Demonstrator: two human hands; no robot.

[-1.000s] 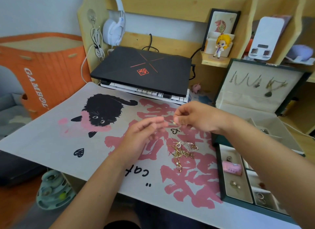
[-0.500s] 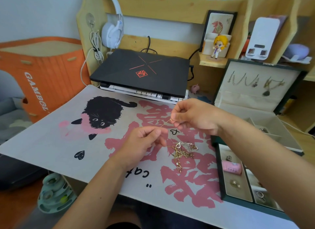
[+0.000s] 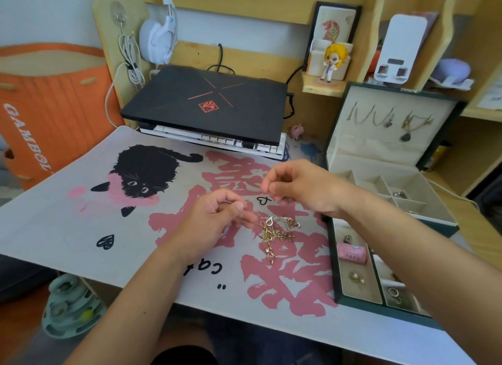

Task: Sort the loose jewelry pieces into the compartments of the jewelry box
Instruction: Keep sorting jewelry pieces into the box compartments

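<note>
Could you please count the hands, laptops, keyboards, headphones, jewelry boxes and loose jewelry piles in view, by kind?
Hands: 2, the left hand and the right hand, both pinching a fine strand
Laptop: 1
Keyboard: 1
Headphones: 1
Jewelry box: 1
Loose jewelry pile: 1
Total: 7

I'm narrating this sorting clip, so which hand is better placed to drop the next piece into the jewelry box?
Right. The right hand is raised beside the open jewelry box. The left hand sits farther away, at the tangled jewelry pile.
</note>
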